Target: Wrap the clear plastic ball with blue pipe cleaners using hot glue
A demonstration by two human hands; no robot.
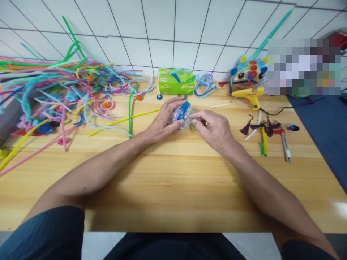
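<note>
A crinkled see-through plastic packet (185, 111) with blue and some purple parts is held just above or on the table in front of the green box. My left hand (168, 117) wraps around its left side, with the thumb across the near edge. From the right, my right hand (213, 128) pinches the packet's right edge between thumb and fingers. What is inside the packet is too blurred to name. A small yellow-green bit shows under the right fingertips.
A heap of coloured pipe cleaners (67, 79) covers the left side. Behind the hands stands a green box (176, 82). On the right lie a yellow glue gun (249, 95), dark tassels (260, 126), a utility knife (286, 146) and a decorated face-like craft (248, 74).
</note>
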